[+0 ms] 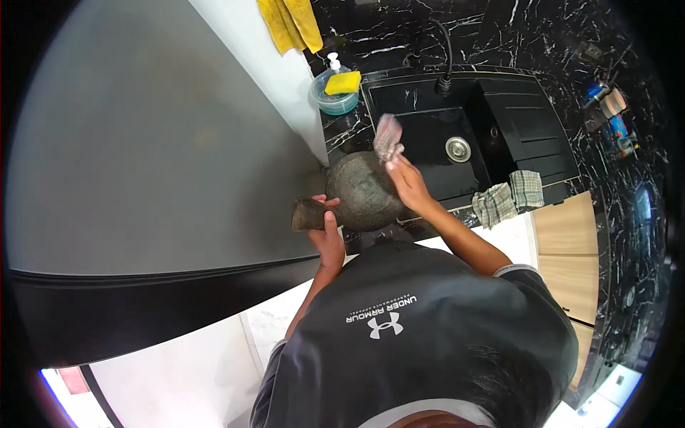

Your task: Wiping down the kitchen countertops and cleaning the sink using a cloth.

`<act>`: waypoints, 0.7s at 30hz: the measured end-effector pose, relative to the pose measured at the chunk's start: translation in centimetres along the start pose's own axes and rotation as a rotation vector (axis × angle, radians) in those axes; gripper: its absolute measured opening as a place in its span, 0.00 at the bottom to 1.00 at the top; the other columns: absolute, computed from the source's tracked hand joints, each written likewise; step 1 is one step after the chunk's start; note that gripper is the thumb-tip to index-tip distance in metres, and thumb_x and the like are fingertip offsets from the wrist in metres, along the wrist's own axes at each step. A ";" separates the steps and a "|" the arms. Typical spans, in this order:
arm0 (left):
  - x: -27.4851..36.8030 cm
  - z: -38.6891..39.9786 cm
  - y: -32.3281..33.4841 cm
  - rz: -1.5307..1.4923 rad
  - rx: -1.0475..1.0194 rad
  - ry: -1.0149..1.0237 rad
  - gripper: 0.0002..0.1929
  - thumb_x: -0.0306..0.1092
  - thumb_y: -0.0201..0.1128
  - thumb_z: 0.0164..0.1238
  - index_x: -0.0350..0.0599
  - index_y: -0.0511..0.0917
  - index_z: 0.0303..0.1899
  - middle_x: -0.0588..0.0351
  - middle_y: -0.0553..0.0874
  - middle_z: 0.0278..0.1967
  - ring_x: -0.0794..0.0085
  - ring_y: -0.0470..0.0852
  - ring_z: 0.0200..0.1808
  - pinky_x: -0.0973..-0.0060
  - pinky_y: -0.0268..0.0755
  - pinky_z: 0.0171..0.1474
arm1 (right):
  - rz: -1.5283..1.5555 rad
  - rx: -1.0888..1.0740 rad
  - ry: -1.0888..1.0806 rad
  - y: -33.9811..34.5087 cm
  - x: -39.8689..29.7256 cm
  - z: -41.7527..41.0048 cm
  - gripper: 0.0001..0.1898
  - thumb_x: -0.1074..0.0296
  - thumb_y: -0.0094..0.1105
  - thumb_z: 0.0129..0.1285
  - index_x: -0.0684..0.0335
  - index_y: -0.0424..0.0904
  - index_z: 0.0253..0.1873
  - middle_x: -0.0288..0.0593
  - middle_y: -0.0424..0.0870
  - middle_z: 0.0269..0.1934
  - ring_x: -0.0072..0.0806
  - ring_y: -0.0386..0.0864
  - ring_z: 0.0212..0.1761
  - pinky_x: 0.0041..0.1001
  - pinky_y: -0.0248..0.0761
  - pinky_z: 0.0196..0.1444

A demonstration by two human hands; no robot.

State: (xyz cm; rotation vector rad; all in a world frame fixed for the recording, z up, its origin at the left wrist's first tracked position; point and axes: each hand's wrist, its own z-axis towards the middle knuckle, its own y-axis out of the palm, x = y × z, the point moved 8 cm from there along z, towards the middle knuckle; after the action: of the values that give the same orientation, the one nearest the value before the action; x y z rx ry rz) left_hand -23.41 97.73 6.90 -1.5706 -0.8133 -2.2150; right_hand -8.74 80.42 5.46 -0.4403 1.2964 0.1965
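A dark, rough-surfaced vase (366,190) with a round body lies tilted on its side at the sink's near left corner. My left hand (329,235) is closed around its narrow neck, and the flared mouth (306,214) sticks out to the left. In my right hand (409,184) is a pinkish-white checked cloth (388,136), slightly blurred. That hand is at the right side of the vase body; whether the cloth touches the vase, I cannot tell. Behind them is the black sink (428,144) with a metal drain strainer (458,150).
Left of the sink stands a plastic tub (336,101) with a yellow sponge (343,83) and a pump bottle (334,62). Two folded checked cloths (495,206) lie at its front right edge. A large grey panel (160,150) borders my left side. A black faucet (445,59) rises behind.
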 end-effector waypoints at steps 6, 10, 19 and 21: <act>-0.8 -0.7 -1.2 -0.071 0.007 -0.015 0.18 0.35 0.55 0.68 0.37 0.67 0.55 0.54 0.73 0.52 0.68 0.76 0.51 0.69 0.64 0.58 | -0.905 -0.130 -0.488 7.0 1.8 -0.8 0.17 0.59 0.47 0.67 0.65 0.78 0.49 0.53 0.76 0.53 0.45 0.69 0.61 0.41 0.60 0.61; -1.3 -1.4 -1.6 0.020 0.007 -0.066 0.18 0.44 0.54 0.69 0.40 0.71 0.52 0.54 0.77 0.47 0.68 0.77 0.46 0.67 0.67 0.53 | -0.768 -0.392 -0.551 10.9 2.3 -4.5 0.15 0.58 0.47 0.62 0.64 0.77 0.42 0.53 0.77 0.46 0.52 0.70 0.55 0.53 0.58 0.57; -4.2 -1.1 3.2 -0.009 -0.315 -0.160 0.24 0.54 0.53 0.68 0.40 0.69 0.51 0.53 0.74 0.42 0.68 0.74 0.42 0.70 0.70 0.47 | -0.320 -0.505 -0.205 7.5 3.2 -9.6 0.18 0.55 0.43 0.70 0.63 0.80 0.43 0.45 0.84 0.38 0.41 0.79 0.45 0.37 0.69 0.51; -4.7 -0.7 6.3 0.025 -0.511 -0.095 0.24 0.54 0.54 0.68 0.41 0.69 0.51 0.52 0.74 0.44 0.68 0.75 0.42 0.69 0.71 0.47 | -0.154 -0.298 -0.011 3.9 3.8 -9.6 0.19 0.54 0.43 0.70 0.62 0.80 0.42 0.44 0.84 0.38 0.38 0.80 0.42 0.35 0.70 0.49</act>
State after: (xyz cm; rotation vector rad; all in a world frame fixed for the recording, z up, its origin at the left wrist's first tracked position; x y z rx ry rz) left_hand -18.80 91.95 4.07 -1.9017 -0.2481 -2.4745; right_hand -17.72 79.46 -0.95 -0.7892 1.2203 0.2640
